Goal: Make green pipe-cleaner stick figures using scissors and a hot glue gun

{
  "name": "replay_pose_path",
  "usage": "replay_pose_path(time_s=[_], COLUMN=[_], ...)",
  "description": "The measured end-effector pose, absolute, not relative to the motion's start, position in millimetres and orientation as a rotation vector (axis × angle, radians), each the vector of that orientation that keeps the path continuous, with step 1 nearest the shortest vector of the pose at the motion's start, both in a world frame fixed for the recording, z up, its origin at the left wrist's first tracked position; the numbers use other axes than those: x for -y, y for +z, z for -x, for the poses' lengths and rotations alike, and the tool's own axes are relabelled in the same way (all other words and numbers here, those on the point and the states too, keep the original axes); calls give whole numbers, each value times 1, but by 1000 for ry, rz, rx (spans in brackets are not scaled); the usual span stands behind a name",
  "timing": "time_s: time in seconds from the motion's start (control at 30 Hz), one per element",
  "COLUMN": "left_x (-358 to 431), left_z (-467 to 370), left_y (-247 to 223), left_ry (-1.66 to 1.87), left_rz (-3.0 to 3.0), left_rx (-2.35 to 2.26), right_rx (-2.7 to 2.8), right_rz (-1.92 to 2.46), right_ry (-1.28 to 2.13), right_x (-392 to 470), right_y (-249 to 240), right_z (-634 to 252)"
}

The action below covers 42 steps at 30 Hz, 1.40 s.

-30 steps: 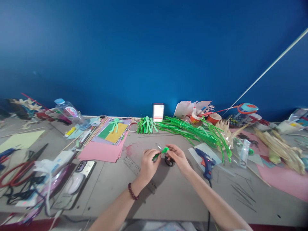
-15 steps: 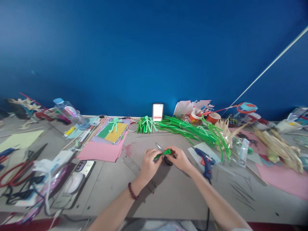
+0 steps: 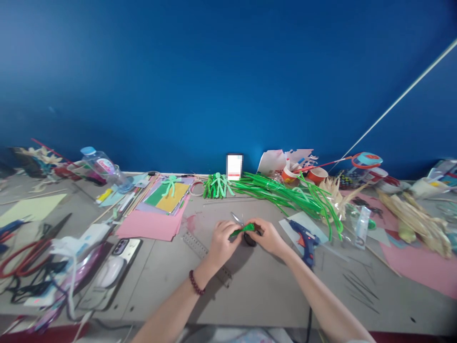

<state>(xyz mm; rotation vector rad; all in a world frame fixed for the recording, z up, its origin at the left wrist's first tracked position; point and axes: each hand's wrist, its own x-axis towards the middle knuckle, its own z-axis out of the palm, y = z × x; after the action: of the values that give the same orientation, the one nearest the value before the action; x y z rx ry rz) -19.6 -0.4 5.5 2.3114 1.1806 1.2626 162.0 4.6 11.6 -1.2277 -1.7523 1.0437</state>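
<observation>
Between my two hands is a short green fuzzy piece [image 3: 247, 228] that looks like bent pipe cleaner. The fingers of my left hand [image 3: 224, 238] pinch its left end, and those of my right hand [image 3: 266, 235] close on its right end. Just under them lie small scissors [image 3: 236, 218] with dark handles, partly covered by my fingers. A clear ruler [image 3: 195, 244] runs beneath my left wrist. Beyond my hands stand small green pipe-cleaner figures [image 3: 218, 185], and a bundle of long green pipe cleaners [image 3: 293, 193] stretches to the right.
Right of my hands, a blue glue gun [image 3: 305, 240] rests partly on pale paper. Pink sheets [image 3: 150, 226], a phone [image 3: 112, 271] and large red-handled scissors [image 3: 28, 257] lie to the left. A phone-like screen [image 3: 234, 166] leans against the blue wall.
Both hands stay in nearly the same place. The green piece between the fingers has turned slightly.
</observation>
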Motion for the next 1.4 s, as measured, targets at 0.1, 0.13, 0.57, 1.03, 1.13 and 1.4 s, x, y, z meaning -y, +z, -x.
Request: replay_pose_path(time_s=[0.1, 0.13, 0.57, 1.03, 1.13, 1.4], left_x=[0, 0, 0, 1, 1, 1], left_z=[20, 20, 21, 21, 22, 21], left_y=[5, 5, 7, 5, 5, 3], left_ry=[1265, 1269, 1332, 1272, 1264, 1348], left_rz=[-2343, -2359, -2507, -2453, -2434, -2404], left_rx=[-1154, -1149, -1117, -1172, -1184, -1215], right_rx=[1735, 1732, 1719, 1714, 1713, 1651], right_rz=[1223, 1224, 1232, 1204, 1197, 1244], right_ry=[1050, 1047, 1036, 1059, 1084, 1046], right_x=[-4, -4, -3, -3, -4, -5], right_y=[13, 14, 14, 12, 11, 10], right_z=[-162, -162, -159, -161, -163, -163])
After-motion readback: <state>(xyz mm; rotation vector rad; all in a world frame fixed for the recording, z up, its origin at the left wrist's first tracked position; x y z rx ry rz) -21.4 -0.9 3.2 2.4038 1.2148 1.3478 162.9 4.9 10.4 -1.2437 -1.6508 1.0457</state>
